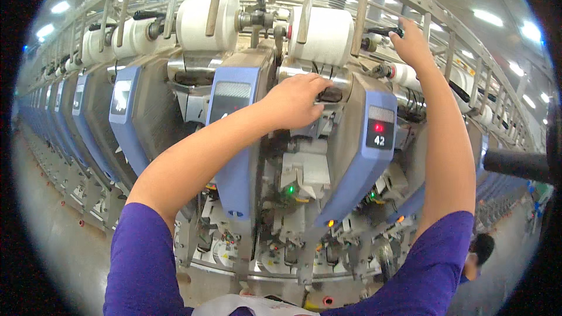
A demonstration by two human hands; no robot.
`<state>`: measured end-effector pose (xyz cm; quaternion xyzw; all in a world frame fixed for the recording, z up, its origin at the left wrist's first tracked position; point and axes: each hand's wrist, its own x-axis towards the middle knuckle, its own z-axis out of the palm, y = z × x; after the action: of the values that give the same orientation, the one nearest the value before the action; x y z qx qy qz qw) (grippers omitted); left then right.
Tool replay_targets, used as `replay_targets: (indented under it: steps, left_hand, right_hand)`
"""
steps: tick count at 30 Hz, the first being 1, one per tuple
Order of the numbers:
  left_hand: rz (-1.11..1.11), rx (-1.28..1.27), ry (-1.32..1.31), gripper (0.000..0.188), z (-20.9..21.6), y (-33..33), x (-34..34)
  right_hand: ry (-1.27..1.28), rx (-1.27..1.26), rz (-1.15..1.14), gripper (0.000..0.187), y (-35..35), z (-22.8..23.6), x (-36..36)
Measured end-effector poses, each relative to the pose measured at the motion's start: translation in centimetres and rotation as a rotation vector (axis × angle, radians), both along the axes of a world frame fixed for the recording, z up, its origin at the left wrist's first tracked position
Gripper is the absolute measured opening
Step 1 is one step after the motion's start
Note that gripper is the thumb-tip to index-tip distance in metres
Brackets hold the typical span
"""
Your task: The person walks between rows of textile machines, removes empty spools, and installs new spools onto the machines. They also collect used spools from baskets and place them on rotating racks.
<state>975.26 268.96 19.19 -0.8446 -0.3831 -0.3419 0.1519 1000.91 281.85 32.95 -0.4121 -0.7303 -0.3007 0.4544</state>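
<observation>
A wide white yarn cone [322,35] lies on its side in a holder on a winding machine. Just under it, my left hand [297,100] reaches to the shiny metal drum [291,72]. Its fingers are apart at the drum's front, with nothing seen held in them. Higher up and to the right, my right hand [413,45] has its fingers closed about the end of a black lever handle [383,31] beside the cone. Part of that handle is hidden by the fingers.
Blue-fronted winding units [360,158] stand in a long curved-looking row. Another white yarn cone [208,20] sits to the left. Slanted bars of an overhead rail [309,3] cross before the cones. At the lower right a person [477,254] is partly visible.
</observation>
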Motion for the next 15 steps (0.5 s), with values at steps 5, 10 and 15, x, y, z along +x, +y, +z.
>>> replay_targets:
  steps: [5,10,15]
  left_hand:
    - [0.319,0.031,0.175,0.067,0.8,5.6,2.6]
    - [0.605,0.102,0.368,0.071,1.8,10.8,4.5]
    - [0.863,-0.105,0.405,0.078,9.0,12.9,7.3]
  right_hand:
    - [-0.103,-0.198,0.041,0.032,4.5,1.4,-0.5]
    - [-0.117,-0.112,0.103,0.022,6.8,2.8,-0.7]
    - [-0.057,-0.130,0.156,0.023,8.2,4.1,-1.2]
